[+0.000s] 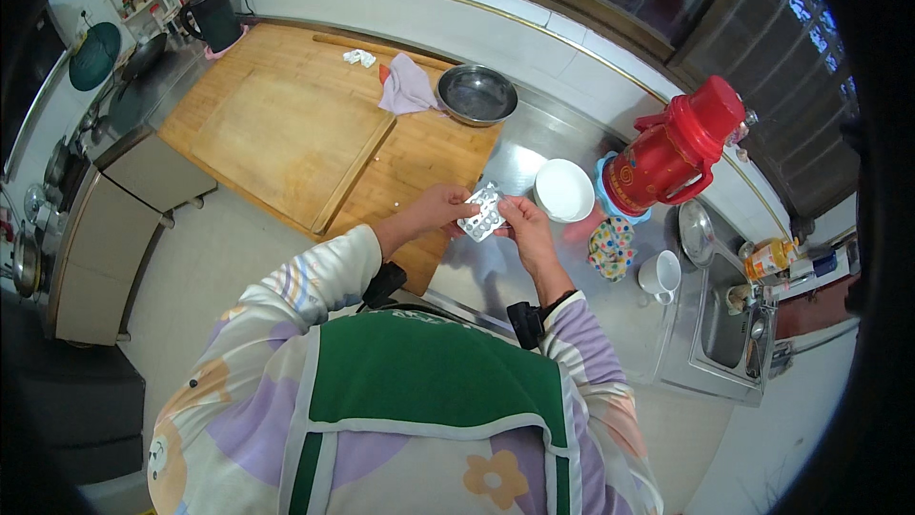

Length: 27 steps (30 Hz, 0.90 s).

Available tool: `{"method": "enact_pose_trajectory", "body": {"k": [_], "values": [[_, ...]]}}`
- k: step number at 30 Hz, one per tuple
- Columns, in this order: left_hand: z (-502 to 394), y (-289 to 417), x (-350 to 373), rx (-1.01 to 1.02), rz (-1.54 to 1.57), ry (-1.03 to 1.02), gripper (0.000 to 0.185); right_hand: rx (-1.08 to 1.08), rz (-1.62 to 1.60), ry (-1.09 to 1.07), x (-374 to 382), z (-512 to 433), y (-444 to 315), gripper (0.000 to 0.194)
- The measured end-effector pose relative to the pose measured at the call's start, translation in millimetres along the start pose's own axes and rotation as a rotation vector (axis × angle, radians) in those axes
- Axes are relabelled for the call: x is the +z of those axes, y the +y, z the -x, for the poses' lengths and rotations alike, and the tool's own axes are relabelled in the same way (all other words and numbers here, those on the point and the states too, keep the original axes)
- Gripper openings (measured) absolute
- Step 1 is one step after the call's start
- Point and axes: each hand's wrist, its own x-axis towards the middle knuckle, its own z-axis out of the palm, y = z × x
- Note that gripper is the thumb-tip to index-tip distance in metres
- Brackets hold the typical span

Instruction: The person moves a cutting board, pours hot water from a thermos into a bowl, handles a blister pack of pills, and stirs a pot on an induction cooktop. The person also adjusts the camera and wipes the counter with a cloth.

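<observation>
A silver foil blister pack of tablets (484,213) is held up between my two hands, over the seam of wooden board and steel counter. My left hand (444,209) pinches its left edge with thumb and fingers. On its right edge, my right hand (527,223) grips with thumb and fingertips. Just right of the pack stands a white bowl (564,190) on the steel counter. Two small white bits lie on the wooden board, one of them a white speck (397,204) left of my left hand. The pack's underside is hidden.
A wooden cutting board (286,136) lies on the larger wooden board. Behind are a lilac cloth (409,86) and a steel basin (477,94). A red thermos flask (665,150), a dotted cloth (612,248), a white mug (659,274) and a sink (723,329) are on the right.
</observation>
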Motion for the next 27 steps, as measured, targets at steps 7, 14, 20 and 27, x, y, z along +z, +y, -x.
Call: {"method": "enact_pose_trajectory", "body": {"k": [7,14,20,27], "values": [[3.8,23.4,7.5,0.108,0.132,-0.189,0.026,0.044,-0.274,-0.197,-19.1,3.7,-13.1,0.022],[-8.6,83.6,27.8,0.010,-0.116,-0.283,0.040,-0.043,-0.207,-0.083,-38.6,10.1,-43.4,0.018],[-28.4,152.7,57.6,-0.107,0.031,-0.540,0.045,-0.309,-0.341,0.047,-47.2,17.9,-80.6,0.018],[-77.9,205.6,98.4,-0.175,-0.432,-0.536,0.038,-0.374,-0.135,0.313,-84.2,10.3,-99.3,0.029]]}}
